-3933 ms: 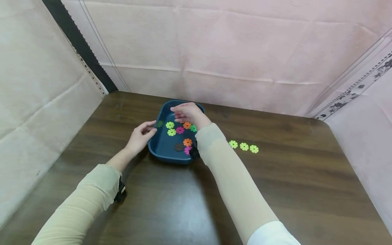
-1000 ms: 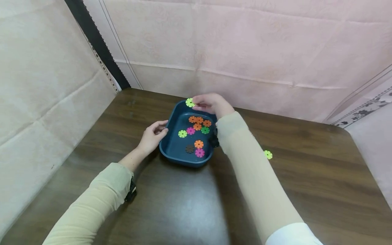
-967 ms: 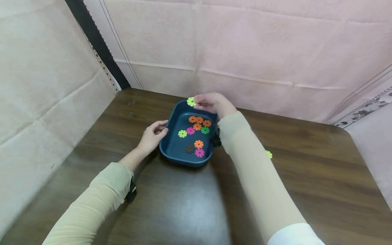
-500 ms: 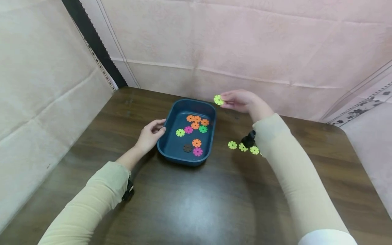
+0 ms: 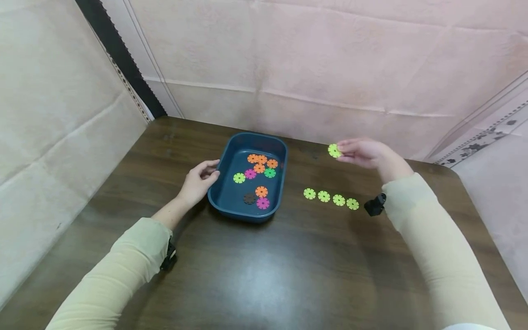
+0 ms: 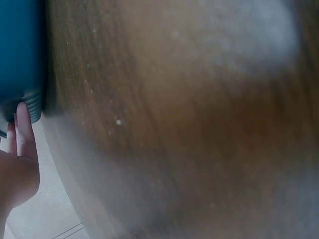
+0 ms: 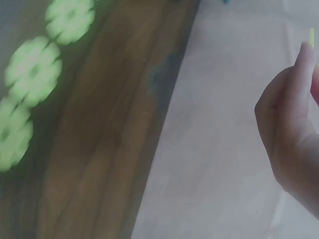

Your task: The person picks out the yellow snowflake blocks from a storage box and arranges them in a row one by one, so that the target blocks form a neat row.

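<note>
My right hand point(image 5: 363, 153) pinches a yellow-green notched plastic disc point(image 5: 333, 151) between thumb and fingertips, raised near the back of the table. Only a thin edge of the held disc point(image 7: 312, 37) shows in the right wrist view. In front of that hand a row of several yellow-green discs point(image 5: 323, 196) lies on the wood. My left hand point(image 5: 196, 184) rests at the left side of a dark blue tray point(image 5: 245, 216), fingertips against its rim and outer wall. Inside lie orange, pink, green and brown discs, plus one yellow-green disc point(image 5: 239, 178).
The brown wooden table point(image 5: 264, 270) ends at a pale cloth backdrop point(image 5: 330, 68) behind and at both sides. A black wrist camera point(image 5: 375, 205) under my right wrist is close to the row's right end.
My right hand has carried the yellow-green disc out from over the tray to the right, uncovering the row. Earlier two yellow-green discs lay together in the tray; one remains. My left hand stays put.
</note>
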### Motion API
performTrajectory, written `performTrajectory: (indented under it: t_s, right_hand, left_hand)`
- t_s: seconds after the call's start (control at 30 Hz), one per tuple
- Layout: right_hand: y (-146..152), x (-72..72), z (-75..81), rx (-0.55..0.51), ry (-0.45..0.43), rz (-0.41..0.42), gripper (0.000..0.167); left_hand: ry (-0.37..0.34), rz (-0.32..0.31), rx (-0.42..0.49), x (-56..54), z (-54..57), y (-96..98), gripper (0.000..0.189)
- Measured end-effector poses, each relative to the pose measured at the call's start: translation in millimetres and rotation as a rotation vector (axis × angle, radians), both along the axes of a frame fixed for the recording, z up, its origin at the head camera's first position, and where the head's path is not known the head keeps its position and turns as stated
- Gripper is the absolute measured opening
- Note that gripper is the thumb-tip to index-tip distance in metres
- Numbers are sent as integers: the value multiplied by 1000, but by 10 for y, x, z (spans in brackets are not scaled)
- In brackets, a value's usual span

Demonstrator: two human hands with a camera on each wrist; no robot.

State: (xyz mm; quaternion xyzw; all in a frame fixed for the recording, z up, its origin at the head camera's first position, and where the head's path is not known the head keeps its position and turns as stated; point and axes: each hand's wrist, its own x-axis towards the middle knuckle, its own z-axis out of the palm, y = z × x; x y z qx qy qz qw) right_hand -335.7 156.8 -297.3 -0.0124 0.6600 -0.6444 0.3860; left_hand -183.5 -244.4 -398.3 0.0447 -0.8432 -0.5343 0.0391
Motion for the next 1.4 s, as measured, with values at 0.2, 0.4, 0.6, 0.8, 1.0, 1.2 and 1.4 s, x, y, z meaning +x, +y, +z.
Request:
performTrajectory:
  t_s: [0.2, 0.4, 0.6, 0.8, 1.0, 1.2, 1.4]
  right_hand:
    - [470, 45, -148, 21, -23, 12, 20]
    - [860, 79, -356, 97, -11, 43, 29]
    - [1076, 150, -581, 177, -51, 52, 26]
    - [1142, 234, -764, 215, -88, 54, 21]
    - [1198, 301, -852, 290, -86, 77, 21]
    - [1198, 332, -893, 354, -45, 103, 15]
    - [1183, 352, -922, 404, 6, 113, 10]
  left_hand:
    - [-5, -2, -23, -2, -20, -11, 40]
    - [-2, -5, -40, -20, -35, -26, 39]
    - [-2, -2, -36, -26, -27, -30, 40]
    - [-3, 1, -28, -1, 1, -24, 41]
    - [2, -3, -33, -7, -8, -12, 40]
    - [0, -2, -37, -15, -24, -22, 39]
    - [-4, -5, -36, -24, -21, -17, 39]
